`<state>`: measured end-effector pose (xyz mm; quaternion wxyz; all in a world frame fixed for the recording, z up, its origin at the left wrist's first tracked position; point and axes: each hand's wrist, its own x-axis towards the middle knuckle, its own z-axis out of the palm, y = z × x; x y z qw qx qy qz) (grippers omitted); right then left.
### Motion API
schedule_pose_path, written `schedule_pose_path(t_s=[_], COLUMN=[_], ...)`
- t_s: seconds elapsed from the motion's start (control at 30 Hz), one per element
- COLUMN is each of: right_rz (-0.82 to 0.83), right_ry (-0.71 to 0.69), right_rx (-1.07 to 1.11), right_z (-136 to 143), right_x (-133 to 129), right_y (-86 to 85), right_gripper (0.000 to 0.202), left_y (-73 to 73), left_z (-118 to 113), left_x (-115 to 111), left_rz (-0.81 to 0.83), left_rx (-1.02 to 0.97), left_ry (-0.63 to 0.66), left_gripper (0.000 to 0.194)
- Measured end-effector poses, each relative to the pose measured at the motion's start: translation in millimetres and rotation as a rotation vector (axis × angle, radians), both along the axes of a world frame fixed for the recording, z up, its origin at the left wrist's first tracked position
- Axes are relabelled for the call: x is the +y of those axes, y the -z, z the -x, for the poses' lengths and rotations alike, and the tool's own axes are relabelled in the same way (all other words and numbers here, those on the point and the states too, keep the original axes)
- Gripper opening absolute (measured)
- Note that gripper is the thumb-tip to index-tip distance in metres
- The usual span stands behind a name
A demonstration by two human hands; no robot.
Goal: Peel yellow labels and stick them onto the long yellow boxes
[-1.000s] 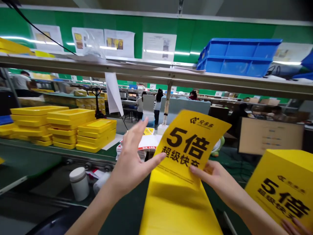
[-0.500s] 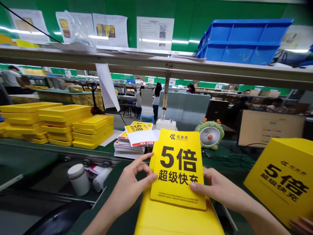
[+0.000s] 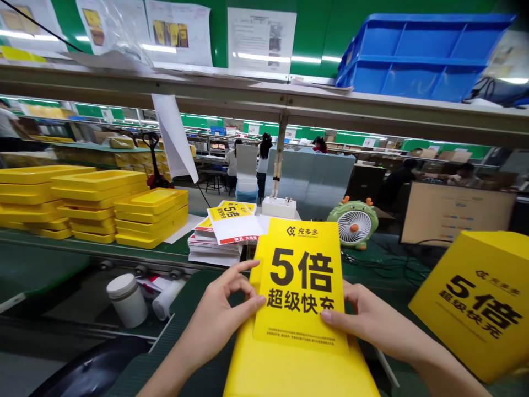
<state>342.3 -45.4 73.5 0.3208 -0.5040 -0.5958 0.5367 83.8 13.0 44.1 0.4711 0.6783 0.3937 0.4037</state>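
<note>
From my remote seat I am watching the yellow card (image 3: pixel 300 325) lying over the long yellow box (image 3: pixel 297 372), its print facing up. A second ago it was bending upward in the right hand (image 3: pixel 367 317) while the left hand (image 3: pixel 221 317) was hovering open; now both are flanking it. The right is clamping the card's edge, thumb on the front. The left is resting its thumb at the opposite edge — whether it is gripping, I cannot tell. The hands are staying apart. The green fan (image 3: pixel 354 223) is now showing behind — the raised card was mostly hiding it — and the printed yellow box (image 3: pixel 471 303) is standing at right.
</note>
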Motion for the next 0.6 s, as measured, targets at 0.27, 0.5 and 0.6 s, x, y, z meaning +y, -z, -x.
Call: schedule_pose_path(t_s=[0.27,0.5,0.6], right_rz=[-0.108,-0.084,-0.069], right_ry=[0.001,0.011,0.022], right_rx=[-0.041,-0.004,0.006], right_z=[3.6,5.0,4.7], right_x=[-0.6,-1.7,-1.5], right_y=[-2.7,-4.3,-4.3], right_gripper=[0.026,0.027,0.028], left_y=[2.4,3.4,4.1], left_z=[-0.5,-0.1,-0.2], left_x=[4.8,4.7,5.4], left_rz=[0.031,0.039,0.028], left_rx=[0.004,-0.005,0.004], left_ry=[0.006,0.007,0.008], left_gripper=[0.055,0.054,0.053])
